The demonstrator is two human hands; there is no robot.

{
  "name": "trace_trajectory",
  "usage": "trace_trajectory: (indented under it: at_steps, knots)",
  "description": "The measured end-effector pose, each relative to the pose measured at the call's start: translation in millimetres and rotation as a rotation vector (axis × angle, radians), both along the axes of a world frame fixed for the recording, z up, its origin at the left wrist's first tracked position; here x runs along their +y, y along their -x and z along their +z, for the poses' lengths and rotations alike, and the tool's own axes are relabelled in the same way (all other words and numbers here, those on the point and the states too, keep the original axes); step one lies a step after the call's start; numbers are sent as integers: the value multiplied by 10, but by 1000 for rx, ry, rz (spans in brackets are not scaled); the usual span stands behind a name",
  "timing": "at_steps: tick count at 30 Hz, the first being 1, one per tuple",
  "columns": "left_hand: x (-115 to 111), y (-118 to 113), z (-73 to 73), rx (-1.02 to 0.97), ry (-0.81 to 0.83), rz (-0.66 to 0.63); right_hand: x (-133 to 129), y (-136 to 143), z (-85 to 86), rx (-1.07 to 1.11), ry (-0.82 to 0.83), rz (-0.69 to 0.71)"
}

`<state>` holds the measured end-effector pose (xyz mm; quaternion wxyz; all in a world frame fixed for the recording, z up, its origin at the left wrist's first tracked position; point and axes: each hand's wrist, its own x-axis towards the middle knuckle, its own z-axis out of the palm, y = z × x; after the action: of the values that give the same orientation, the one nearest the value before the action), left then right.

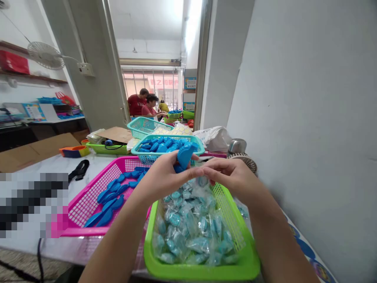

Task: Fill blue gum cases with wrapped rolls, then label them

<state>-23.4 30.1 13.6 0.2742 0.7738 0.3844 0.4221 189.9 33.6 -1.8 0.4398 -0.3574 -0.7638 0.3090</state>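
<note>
My left hand [161, 175] is closed around a curved blue plastic piece [186, 154], which stands up past the fingers. My right hand [232, 173] is pinched beside it, its thumb tip meeting my left thumb. Just under the fingertips hangs a small clear plastic bag [202, 181] with something pale teal inside; my right fingers appear to hold its top, though they partly hide it. Both hands are above a green basket [203, 271] full of teal pieces in clear bags [175, 219].
Left of it, a pink basket [97, 232] holds loose blue pieces [110, 210]. Behind stands a turquoise basket [150, 158] of more blue pieces. A black strap [79, 169] lies on the table at left. A white wall [309, 98] bounds the right. Several people work beyond the doorway.
</note>
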Motion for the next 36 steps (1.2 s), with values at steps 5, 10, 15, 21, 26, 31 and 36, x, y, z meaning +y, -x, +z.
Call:
trace_trajectory:
  at_steps: [5,10,15,21,26,31,36]
  knots:
    - [-102,-71,-21,-54,85,-58,-112,43,-16,169,-123,-54]
    - [-130,-49,-15,-25,36,1,-139,115,-32,195,-208,-149]
    - [-190,-60,-50,-133,82,-8,-192,219,-90,305,-242,-189]
    - [-360,-105,-35,-348,210,-121,-374,299,-126,365,-171,-28]
    - [-410,-103,-23,-454,258,-170,-389,302,-133,441,-17,130]
    - [-355,-83,-100,-435,222,-251,-351,283,-161,499,-31,216]
    - [-335,-74,-116,-384,41,-156,-297,270,-147,556,94,311]
